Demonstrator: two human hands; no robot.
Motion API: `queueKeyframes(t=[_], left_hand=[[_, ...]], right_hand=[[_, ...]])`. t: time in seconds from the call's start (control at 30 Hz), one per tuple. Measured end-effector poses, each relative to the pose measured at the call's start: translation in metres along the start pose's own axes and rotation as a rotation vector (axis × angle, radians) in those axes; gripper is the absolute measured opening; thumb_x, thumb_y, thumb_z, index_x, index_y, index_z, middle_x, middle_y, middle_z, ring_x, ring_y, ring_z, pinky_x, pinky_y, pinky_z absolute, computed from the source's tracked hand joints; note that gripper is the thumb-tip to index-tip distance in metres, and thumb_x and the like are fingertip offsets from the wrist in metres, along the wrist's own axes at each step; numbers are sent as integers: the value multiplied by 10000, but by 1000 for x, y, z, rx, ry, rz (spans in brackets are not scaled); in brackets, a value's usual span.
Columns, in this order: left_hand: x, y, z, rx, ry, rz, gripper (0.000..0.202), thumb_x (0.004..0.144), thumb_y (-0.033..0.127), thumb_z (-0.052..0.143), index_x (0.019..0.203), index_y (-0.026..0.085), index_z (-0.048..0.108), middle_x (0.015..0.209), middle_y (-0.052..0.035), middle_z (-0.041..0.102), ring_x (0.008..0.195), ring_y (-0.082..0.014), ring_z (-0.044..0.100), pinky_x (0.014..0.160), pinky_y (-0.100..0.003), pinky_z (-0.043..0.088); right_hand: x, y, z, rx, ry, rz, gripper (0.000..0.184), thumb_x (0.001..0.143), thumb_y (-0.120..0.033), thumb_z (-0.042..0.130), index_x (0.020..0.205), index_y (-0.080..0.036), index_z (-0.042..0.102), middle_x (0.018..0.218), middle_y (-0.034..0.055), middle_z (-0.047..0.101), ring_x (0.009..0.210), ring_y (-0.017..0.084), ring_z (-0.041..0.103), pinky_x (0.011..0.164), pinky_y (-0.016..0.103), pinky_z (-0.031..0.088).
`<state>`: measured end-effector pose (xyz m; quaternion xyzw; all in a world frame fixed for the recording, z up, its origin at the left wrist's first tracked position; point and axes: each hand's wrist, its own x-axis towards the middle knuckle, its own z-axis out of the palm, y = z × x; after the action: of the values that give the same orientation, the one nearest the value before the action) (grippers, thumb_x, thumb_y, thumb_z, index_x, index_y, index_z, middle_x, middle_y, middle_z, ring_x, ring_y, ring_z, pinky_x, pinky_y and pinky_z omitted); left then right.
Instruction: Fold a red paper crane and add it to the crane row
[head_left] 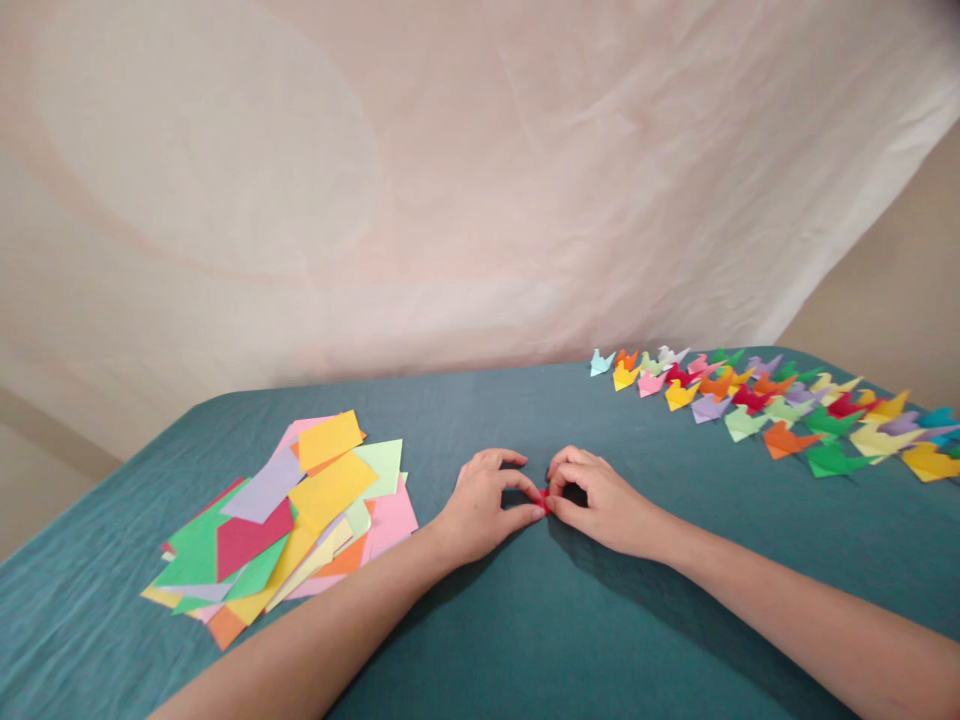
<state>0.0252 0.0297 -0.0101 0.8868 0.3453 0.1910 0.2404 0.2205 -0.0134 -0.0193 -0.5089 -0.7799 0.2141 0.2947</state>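
A small piece of folded red paper (544, 502) is pinched between my two hands, just above the teal cloth in the middle of the table. My left hand (491, 503) grips its left side with thumb and index finger, the other fingers curled loosely. From the other side, my right hand (592, 500) pinches the paper's right side between thumb and fingertips. Most of the red paper is hidden by my fingers, so its exact folded shape cannot be made out.
A loose pile of coloured paper sheets (330, 490) lies to the left, near my left forearm. Rows of folded paper birds (750, 398) in many colours stand at the back right. The teal tablecloth (480, 410) reaches back to a pale hanging cloth (465, 200).
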Motion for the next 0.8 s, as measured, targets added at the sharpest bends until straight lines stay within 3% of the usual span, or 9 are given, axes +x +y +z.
queueKeyframes(t=[0.2, 0.4, 0.5, 0.8], left_hand=[[-2, 3, -3, 36, -14, 7, 128, 776, 350, 646, 871, 275, 688, 1182, -31, 546, 1132, -225, 472, 984, -419, 357], [-11, 20, -13, 240, -67, 163, 169, 844, 270, 561, 979, 276, 663, 1224, 1, 559, 1225, -259, 385, 1027, -445, 300], [-18, 31, -14, 350, -161, 205, 248, 875, 249, 502, 1101, 215, 596, 1121, -40, 621, 1156, -242, 462, 1012, -430, 319], [-40, 36, -10, 504, -149, 272, 407, 924, 284, 363, 1299, 132, 405, 1314, -111, 493, 1225, -229, 426, 1051, -366, 287]], right_hand=[[0, 0, 1, -20, 9, 1, 79, 794, -177, 571, 717, -191, 581, 875, 32, 571, 843, 171, 548, 781, 336, 409], [1, -1, 2, -33, 8, 11, 86, 796, -175, 562, 713, -194, 577, 876, 28, 567, 837, 170, 539, 776, 332, 404], [1, -2, 2, -41, 7, 17, 72, 793, -174, 565, 726, -197, 579, 875, 25, 568, 828, 167, 535, 775, 332, 400], [0, -1, 2, -42, 23, 1, 74, 796, -188, 568, 723, -197, 567, 871, 30, 573, 816, 167, 542, 773, 339, 403]])
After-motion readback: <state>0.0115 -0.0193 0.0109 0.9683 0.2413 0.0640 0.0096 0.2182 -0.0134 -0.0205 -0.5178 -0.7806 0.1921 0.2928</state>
